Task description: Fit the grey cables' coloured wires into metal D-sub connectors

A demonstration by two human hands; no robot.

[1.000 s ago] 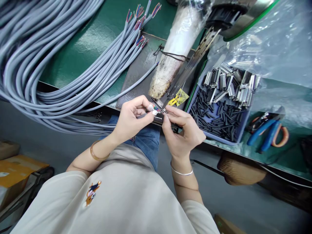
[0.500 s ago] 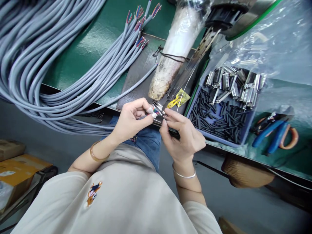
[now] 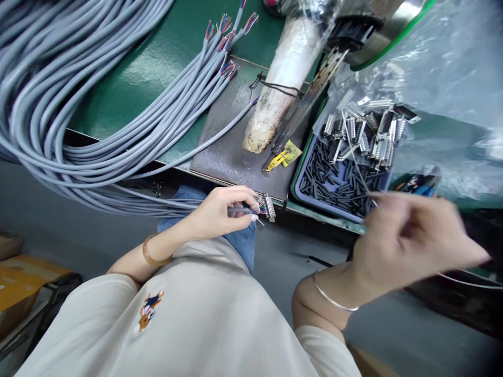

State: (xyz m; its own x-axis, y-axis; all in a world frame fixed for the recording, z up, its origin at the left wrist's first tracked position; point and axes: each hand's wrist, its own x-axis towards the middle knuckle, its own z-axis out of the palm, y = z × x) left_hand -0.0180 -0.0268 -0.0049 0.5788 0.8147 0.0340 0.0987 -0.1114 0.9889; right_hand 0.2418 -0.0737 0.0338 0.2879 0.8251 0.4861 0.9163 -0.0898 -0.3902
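Note:
My left hand (image 3: 226,212) is closed around the end of a grey cable, just below a metal multi-pin connector (image 3: 269,208) with thin coloured wires at its back. A short pale wire end (image 3: 260,222) sticks out by the fingertips. Off to the right, my right hand (image 3: 412,243) is blurred by motion, its thumb and forefinger pinched on a thin silvery solder wire (image 3: 356,157) that slants up over the bin. A soldering iron (image 3: 291,123) with a perforated metal sleeve points down at the dark plate (image 3: 236,141), beside a yellow clip-like piece (image 3: 278,159).
Grey cables (image 3: 129,131) with stripped coloured ends lie across the left. A plastic-wrapped tube (image 3: 281,89) hangs over the plate. The blue bin (image 3: 314,201) holds black sleeves (image 3: 334,180) and connectors (image 3: 377,131). Partly hidden pliers (image 3: 422,186) lie behind my right hand.
My right hand has swung far right with the solder wire, away from the connector. My left hand has lowered the cable and connector toward me, off the plate, and turned the connector.

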